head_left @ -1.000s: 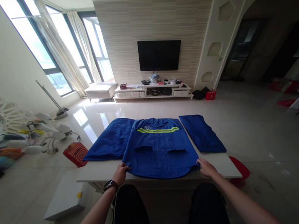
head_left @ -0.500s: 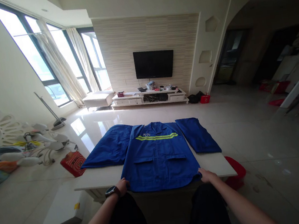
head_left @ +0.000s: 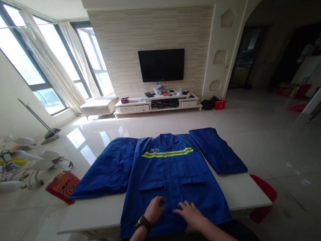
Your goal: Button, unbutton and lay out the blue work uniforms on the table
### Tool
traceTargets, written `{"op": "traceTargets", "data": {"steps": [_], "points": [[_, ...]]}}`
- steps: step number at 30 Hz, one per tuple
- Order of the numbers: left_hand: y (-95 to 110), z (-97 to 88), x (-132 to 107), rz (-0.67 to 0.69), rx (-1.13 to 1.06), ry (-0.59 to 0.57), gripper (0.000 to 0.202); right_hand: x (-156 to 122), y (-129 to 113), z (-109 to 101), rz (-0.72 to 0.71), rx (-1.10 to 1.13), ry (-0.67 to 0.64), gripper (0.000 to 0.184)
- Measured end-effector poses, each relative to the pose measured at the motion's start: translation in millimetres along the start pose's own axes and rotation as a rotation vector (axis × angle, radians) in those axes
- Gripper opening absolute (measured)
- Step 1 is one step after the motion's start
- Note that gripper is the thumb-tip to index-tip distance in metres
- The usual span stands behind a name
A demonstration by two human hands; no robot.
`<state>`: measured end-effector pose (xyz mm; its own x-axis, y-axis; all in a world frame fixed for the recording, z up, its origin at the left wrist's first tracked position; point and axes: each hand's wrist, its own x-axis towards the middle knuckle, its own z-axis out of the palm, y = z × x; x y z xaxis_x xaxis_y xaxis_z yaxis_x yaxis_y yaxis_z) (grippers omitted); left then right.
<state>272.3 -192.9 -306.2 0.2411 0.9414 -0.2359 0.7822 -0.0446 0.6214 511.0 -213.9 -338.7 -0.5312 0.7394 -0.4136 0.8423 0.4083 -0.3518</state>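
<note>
Where my left hand (head_left: 155,209) and right hand (head_left: 190,215) rest, the jacket (head_left: 167,167) runs straight away, hem nearest. Right flat, empty; left perhaps pinching, unclear.

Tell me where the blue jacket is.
Head view, centre: the blue jacket lies spread on the white table, left hand and right hand resting on its near end.

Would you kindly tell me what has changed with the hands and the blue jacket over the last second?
Both hands left the hem corners of the blue jacket and came inward: the left hand and right hand now lie side by side on its lower front, below the pockets. The jacket stays spread on the white table, sleeves out to both sides.
</note>
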Motion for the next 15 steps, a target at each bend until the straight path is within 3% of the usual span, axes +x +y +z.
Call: {"op": "traceTargets", "data": {"steps": [3, 7, 11, 15], "points": [[11, -0.9, 42, 0.022, -0.142, -0.002, 0.028, 34, -16, 4, -0.011, -0.052, -0.09, 0.106], [14, -15.0, 78, 0.047, -0.422, -0.008, 0.029, 40, -7, -33, -0.114, 0.12, -0.086, 0.08], [18, -42.1, 79, 0.061, -0.614, -0.007, 0.035, 33, 14, -82, -0.136, 0.567, 0.117, 0.059], [31, -59.5, 66, 0.168, -0.527, -0.011, 0.03, 40, 22, -108, -0.089, 0.675, 0.209, 0.034]]}}
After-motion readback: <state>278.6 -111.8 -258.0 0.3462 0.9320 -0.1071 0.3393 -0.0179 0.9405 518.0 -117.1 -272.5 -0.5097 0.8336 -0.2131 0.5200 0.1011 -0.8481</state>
